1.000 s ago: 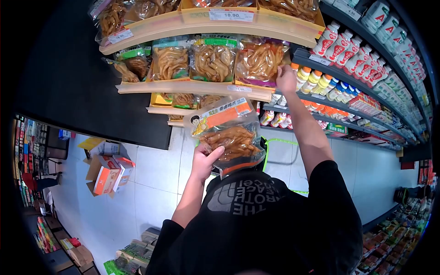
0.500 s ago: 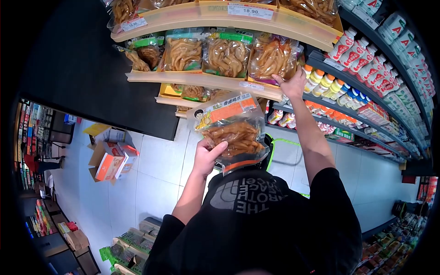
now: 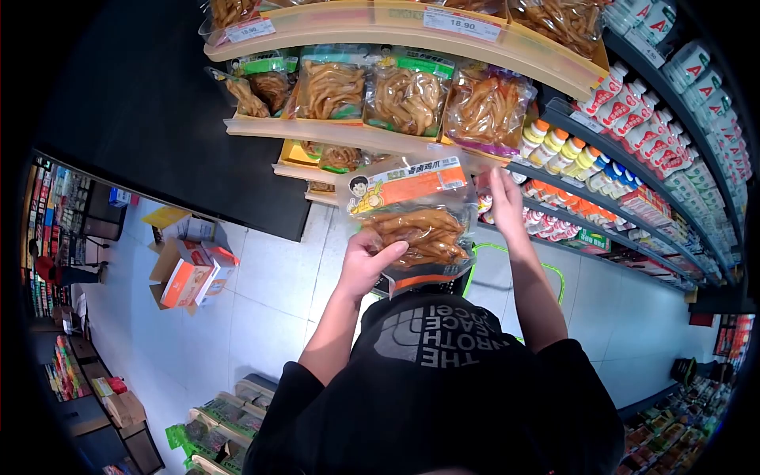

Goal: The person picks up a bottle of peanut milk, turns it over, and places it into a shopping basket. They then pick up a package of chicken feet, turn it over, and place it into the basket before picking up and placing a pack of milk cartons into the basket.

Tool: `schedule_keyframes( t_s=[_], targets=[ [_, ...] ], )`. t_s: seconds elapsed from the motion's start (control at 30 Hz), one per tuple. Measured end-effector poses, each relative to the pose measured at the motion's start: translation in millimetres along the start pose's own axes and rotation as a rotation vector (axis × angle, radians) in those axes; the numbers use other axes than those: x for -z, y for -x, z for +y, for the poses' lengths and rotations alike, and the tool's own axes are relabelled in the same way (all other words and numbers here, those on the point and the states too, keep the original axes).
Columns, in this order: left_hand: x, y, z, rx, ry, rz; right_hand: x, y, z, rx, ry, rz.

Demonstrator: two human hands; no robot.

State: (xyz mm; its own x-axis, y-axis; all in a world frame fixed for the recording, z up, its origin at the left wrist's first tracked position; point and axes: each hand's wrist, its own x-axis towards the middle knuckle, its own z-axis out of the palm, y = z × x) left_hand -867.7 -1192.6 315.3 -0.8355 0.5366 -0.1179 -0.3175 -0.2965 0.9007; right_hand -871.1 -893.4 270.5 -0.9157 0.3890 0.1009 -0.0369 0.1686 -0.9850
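A clear sealed bag of chicken feet (image 3: 419,233) with an orange-and-white label tilts in front of my chest. My left hand (image 3: 370,261) is closed on its lower left edge, thumb across the front. Just beyond the bag's upper right side is my right hand (image 3: 505,204), fingers stretched upward below the shelf lip; contact with the bag is hard to make out. Above, a bag of reddish chicken feet (image 3: 487,111) stands at the right end of the middle shelf (image 3: 332,134). Paler bags of chicken feet (image 3: 408,99) stand to its left.
Bottled drinks (image 3: 554,150) fill curved dark shelves on the right. An upper shelf (image 3: 380,32) with price tags overhangs the bags. An open cardboard box (image 3: 190,277) lies on the tiled floor at left. A green-edged basket (image 3: 564,285) shows below my right arm. Another person (image 3: 75,273) stands far left.
My right hand has come away from the reddish bag on the shelf and moved down towards the held bag. The held bag stays in my left hand, and the view has shifted slightly.
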Motion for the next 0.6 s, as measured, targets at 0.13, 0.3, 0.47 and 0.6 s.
schedule_keyframes(
  t_s=[0.13,0.3,0.47,0.6],
  targets=[
    [4.3,-2.7,2.7,-0.024,-0.079,-0.029,-41.7,46.8,-41.5,-0.042,-0.435,-0.376],
    [16.3,0.5,4.4,-0.029,-0.135,-0.031,-64.0,56.3,-56.7,0.033,-0.357,-0.318],
    [47.1,-2.3,-2.2,-0.160,0.010,-0.004,-65.3,60.4,-75.1,0.057,-0.186,-0.276],
    [31.8,-10.3,43.3,-0.250,0.111,0.065,-67.4,61.3,-94.4,0.060,-0.234,-0.269]
  ],
)
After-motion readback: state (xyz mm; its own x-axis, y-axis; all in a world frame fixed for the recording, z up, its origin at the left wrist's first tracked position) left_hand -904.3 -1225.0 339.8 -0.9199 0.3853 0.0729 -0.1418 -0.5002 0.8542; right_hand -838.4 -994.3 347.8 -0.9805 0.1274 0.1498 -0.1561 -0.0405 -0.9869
